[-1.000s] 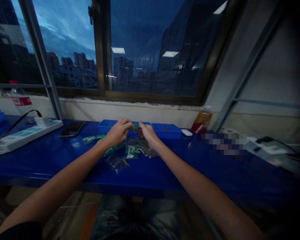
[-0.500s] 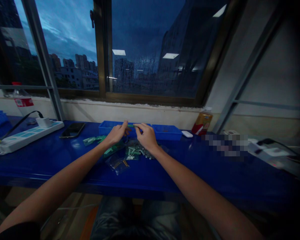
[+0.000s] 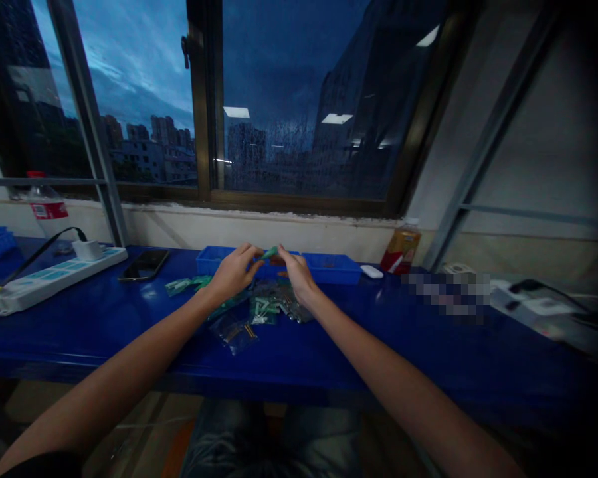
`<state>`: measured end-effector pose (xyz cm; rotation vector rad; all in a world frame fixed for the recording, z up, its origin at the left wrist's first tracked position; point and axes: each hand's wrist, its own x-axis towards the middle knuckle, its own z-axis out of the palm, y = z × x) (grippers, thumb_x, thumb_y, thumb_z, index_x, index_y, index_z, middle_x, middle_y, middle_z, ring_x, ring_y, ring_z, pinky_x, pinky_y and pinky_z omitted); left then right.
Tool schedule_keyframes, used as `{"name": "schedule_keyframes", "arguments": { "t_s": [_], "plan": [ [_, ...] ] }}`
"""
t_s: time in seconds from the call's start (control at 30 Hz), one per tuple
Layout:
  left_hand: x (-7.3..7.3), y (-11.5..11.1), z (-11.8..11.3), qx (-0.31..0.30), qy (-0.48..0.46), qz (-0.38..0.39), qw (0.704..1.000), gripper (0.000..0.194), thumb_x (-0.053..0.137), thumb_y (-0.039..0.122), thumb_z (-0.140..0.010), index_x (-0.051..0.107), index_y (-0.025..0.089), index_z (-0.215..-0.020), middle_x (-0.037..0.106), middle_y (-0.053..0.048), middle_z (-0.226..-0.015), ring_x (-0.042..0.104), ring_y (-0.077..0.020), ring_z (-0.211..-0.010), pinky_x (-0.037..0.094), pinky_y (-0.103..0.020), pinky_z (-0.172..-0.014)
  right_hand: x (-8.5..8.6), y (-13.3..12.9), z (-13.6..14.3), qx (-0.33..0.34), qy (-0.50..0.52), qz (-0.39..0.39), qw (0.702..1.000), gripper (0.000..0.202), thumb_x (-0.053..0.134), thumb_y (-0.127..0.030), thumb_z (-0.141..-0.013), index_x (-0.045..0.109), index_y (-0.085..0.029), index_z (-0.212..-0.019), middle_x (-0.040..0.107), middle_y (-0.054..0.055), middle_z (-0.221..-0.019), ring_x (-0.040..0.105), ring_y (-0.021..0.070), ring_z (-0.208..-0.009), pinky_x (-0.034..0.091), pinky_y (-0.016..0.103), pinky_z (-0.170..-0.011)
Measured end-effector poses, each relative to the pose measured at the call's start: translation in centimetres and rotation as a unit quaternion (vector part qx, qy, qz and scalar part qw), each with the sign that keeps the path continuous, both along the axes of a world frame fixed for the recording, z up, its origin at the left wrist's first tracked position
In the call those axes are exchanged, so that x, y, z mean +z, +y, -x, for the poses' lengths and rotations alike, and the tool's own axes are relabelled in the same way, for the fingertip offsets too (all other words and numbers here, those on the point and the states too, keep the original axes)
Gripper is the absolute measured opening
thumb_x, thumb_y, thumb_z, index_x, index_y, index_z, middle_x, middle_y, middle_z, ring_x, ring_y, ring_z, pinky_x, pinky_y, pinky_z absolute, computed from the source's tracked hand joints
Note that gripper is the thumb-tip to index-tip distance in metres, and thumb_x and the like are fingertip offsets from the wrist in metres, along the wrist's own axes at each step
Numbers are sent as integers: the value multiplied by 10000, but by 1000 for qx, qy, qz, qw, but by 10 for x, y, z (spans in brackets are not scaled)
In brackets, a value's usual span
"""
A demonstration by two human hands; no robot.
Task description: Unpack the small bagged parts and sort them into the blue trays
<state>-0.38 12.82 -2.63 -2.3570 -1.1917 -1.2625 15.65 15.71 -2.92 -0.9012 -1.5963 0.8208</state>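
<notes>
Between my hands, just above the desk, is a small green piece (image 3: 270, 253), perhaps a little plastic packet; it is too blurred to name surely. My left hand (image 3: 236, 269) pinches its left end between thumb and fingers. The fingertips of my right hand (image 3: 298, 273) close on its right end. Below lie green packets (image 3: 202, 281), partly behind my left forearm. A clear bag of small white and green parts (image 3: 264, 310) and a heap of small metal parts (image 3: 293, 307) lie under my right hand. Nearer me is a clear bag with brass-coloured pins (image 3: 236, 332).
Behind my hands stand blue trays (image 3: 331, 268) against the wall. On the left are a phone (image 3: 144, 264), a power strip (image 3: 60, 279) and a bottle (image 3: 50, 211). On the right are a white case (image 3: 372, 271), a drink bottle (image 3: 401, 249) and another power strip (image 3: 533, 309).
The green piece now shows larger and tilted between my fingers. My right hand has turned more upright, its fingers straighter. The view has tilted up slightly.
</notes>
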Motion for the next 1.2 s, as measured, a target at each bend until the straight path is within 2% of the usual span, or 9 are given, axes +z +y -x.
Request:
{"name": "schedule_keyframes", "arguments": {
  "t_s": [0.13,0.33,0.5,0.6,0.77,0.83,0.97,1.07,1.2],
  "plan": [
    [0,0,2,6,22,1,1000,194,462,196,-806,559,212,-974,542,-52,-920,542,-176,-848,442,-296,-749,1,2,0,-11,46,56,997,431,444,-543,-737,611,-149,-678,575,12,-584,520,125,-568,383,213,-514],
    [0,2,0,-42,-68,131,988,263,548,355,-743,600,175,-927,559,-66,-923,538,-202,-858,446,-307,-732,1,-3,0,-63,-91,-121,986,290,448,-351,-774,666,-161,-749,575,-7,-564,476,128,-525,369,235,-541],
    [6,4,2,-78,-335,369,863,480,356,557,-788,588,139,-822,595,-70,-794,561,-178,-741,431,-268,-594,2,-15,2,-56,-191,-233,952,297,425,-195,-783,672,-218,-947,651,36,-815,555,156,-706,415,263,-691],
    [8,4,7,-87,-388,386,833,368,543,503,-695,554,142,-764,544,-11,-683,524,-121,-619,398,-227,-553,1,-19,4,-34,-217,-258,941,370,409,-97,-740,661,-221,-981,628,34,-827,549,147,-730,418,259,-712],
    [7,8,11,-87,-349,242,901,237,559,387,-715,520,160,-772,491,30,-642,456,-86,-550,368,-206,-525,3,-18,6,-18,-160,-207,965,287,504,-166,-706,662,-208,-942,577,39,-926,522,159,-878,402,274,-794],
    [8,8,12,-57,-298,143,942,193,527,339,-752,526,159,-821,512,13,-692,472,-98,-589,383,-220,-557,5,-17,6,-14,-129,-143,981,234,538,-326,-723,678,-190,-852,584,41,-883,510,176,-896,385,298,-816],
    [10,2,10,-6,-137,14,991,126,487,243,-798,563,167,-863,551,-23,-772,514,-135,-705,405,-251,-645,4,-11,4,26,-44,40,998,493,378,-564,-766,667,-167,-720,609,48,-746,533,179,-771,395,304,-698],
    [8,-3,4,-32,-28,-2,999,142,471,217,-815,591,184,-883,567,-41,-831,526,-157,-802,411,-272,-720,-1,-3,4,33,29,118,992,495,387,-585,-740,634,-159,-689,586,35,-654,531,160,-637,378,274,-573],
    [4,-6,-5,-69,29,48,996,194,507,323,-803,622,196,-894,586,-56,-887,518,-194,-885,383,-311,-815,-5,4,3,-9,17,56,998,326,447,-442,-745,585,-163,-650,512,-14,-548,480,127,-537,353,245,-525]
  ]
}}
